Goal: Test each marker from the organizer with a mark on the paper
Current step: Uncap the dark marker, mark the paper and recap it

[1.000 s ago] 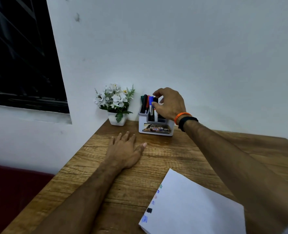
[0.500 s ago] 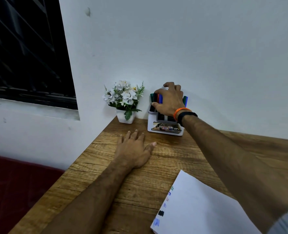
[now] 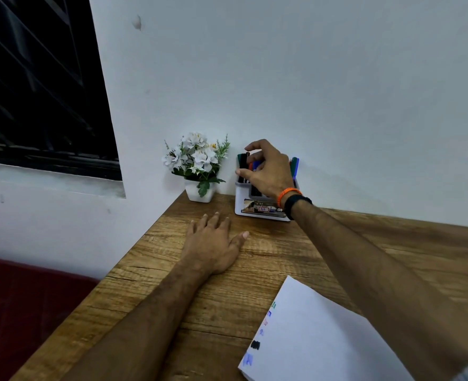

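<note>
A white organizer (image 3: 255, 213) stands at the back of the wooden table (image 3: 276, 254) against the wall, with several markers upright in it. A black marker (image 3: 243, 160) shows at its left, and green and blue markers (image 3: 295, 166) at its right. My right hand (image 3: 268, 173) hovers over the organizer, thumb and index finger apart around the black marker's top; no marker is lifted. My left hand (image 3: 213, 246) lies flat on the table in front of the organizer. The white paper (image 3: 329, 342) lies near the front right, with several colour marks (image 3: 255, 345) along its left edge.
A small white pot of white flowers (image 3: 200, 166) stands just left of the organizer. The table's left edge runs diagonally past a dark red seat (image 3: 21, 312). A dark window (image 3: 35, 92) is at the upper left.
My right hand stays over the organizer, but its fingers have shifted left toward the black marker and spread. The left hand has not moved. The camera has moved a little.
</note>
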Tool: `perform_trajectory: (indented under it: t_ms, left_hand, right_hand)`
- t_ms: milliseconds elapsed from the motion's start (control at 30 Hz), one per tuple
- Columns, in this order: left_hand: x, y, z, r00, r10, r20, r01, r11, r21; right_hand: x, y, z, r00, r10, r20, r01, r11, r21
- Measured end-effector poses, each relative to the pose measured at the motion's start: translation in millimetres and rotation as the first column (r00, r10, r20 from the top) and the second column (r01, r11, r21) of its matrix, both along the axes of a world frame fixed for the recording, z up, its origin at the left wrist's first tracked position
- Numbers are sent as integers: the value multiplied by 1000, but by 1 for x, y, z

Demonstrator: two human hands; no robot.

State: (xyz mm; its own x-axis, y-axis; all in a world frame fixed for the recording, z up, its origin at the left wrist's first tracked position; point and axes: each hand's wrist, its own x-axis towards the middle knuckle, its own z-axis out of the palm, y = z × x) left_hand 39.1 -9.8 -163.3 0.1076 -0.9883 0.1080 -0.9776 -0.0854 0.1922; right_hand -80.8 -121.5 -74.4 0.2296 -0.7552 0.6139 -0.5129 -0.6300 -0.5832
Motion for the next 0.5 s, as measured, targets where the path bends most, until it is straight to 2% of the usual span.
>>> perform_trajectory:
  t_ms: [267, 500]
  left_hand:
    - [0, 0, 1, 1000, 2, 2, -2, 1000, 8]
    - [2, -1, -2, 1000, -4, -9, 4, 1000, 11]
  right_hand:
    - [9, 1, -8, 995, -90, -34, 94, 987, 130]
    - [-3, 15, 20, 945, -81, 315, 52, 994, 101]
